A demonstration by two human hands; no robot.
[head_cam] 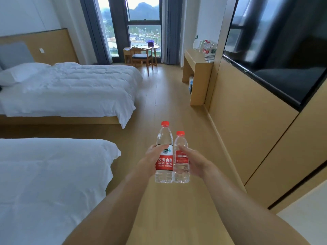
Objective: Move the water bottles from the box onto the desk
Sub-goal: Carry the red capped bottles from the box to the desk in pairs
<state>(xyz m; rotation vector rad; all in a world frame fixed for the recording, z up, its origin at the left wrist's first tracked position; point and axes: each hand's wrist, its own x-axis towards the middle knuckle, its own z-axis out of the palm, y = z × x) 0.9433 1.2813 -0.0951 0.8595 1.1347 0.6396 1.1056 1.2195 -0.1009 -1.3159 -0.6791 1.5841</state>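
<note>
We are curling the fingers of our left hand [153, 159] round the taller bottle [164, 153], thumb lying across the top edge of its red label, which is showing white Chinese characters above the words "NONGFU SPRING" and a small green-and-white emblem. We are wrapping our right hand [192, 162] round the shorter bottle [180, 159] from the right, thumb pressing its clear shoulder just above a red label printed with white Chinese characters too blurred for us to read. Both bottles are standing upright in our grips, red caps up, their sides touching, and we are holding them out over the wooden floor [168, 96], well apart from the desk [196, 68] that is standing against the right wall at the far end of the room. On that desk several more red-labelled bottles [207, 46] are clustering, probably beside a kettle and a telephone, though they are too small to tell for sure. To our left two beds [70, 89] with white covers are lying side by side, and ahead a wooden chair [141, 57] is sitting at a small round table [155, 48] before the window [144, 27].
</note>
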